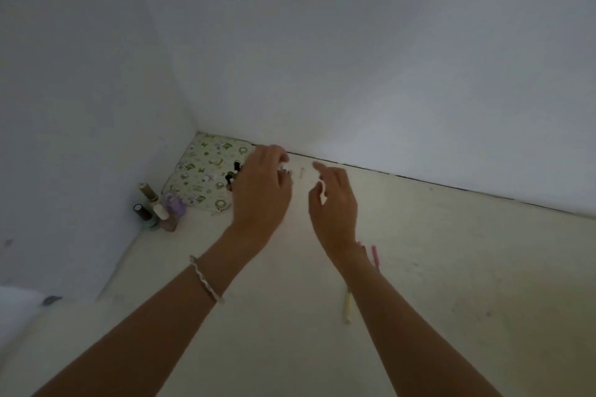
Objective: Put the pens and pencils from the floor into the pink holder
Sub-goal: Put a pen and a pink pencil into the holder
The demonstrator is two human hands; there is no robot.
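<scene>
At the far left edge of the pale floor [451,267], where it meets the left wall [80,74], a small cluster of bottles [158,208] stands upright: dark-capped ones, a gold-capped one leaning toward the wall, and a lilac one. Just beside them, tucked into the back corner of the floor, lies a cream cloth [206,171] printed with green figures, its far edges touching both walls. On the cloth's right edge a few dark-tipped sticks [233,174], pens or markers as far as can be told, show just beside the left hand [261,190]. That hand reaches forward over the cloth's right edge with the back facing up and the fingers curled downward; whether they grip anything cannot be told, since the palm side is hidden. A pale braided bracelet [206,279] circles the left forearm. Between the two hands, near the back wall [387,58], some small pale items [301,173] lie on the floor, too blurred to identify. The right hand [333,203] hovers near the same spot, forefinger extended toward the back wall, the other fingers loosely bent, holding nothing that shows. Partly hidden by the right wrist, a pink pen [374,255] lies on the floor, and nearer the viewer a pale yellow pen [347,306] lies just left of the right forearm. The pink holder is not visible.
</scene>
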